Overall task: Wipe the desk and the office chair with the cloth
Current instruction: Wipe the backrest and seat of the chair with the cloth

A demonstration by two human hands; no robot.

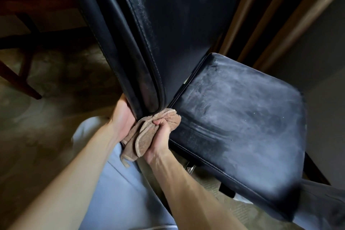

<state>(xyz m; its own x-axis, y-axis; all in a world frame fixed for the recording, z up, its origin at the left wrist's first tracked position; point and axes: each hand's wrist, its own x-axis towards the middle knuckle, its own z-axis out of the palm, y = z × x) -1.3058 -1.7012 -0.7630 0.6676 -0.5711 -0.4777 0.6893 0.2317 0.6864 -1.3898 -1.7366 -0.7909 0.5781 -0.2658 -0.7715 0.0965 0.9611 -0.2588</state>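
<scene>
The office chair [186, 46] is smooth black leather with pale stitching along its seams. Its backrest [177, 24] is tall and flat, and its square padded seat [242, 117] is smeared with whitish dust. The cloth [143, 136], tan nubby terry, is bunched into folds at the corner where backrest and seat meet. The right hand [160, 138] grips it in a tight fist. The left hand [123, 117] wraps the backrest's lower corner, thumb along the edge, fingers hidden behind it. Pale blue trousers [115, 183] show below, over patterned carpet [56, 84].

Left hand [122, 117]: forearm extended, palm against the backrest [177, 24] lower edge, gripping it.
Right hand [158, 136]: forearm extended, fingers clenched round the cloth [138, 142].
</scene>
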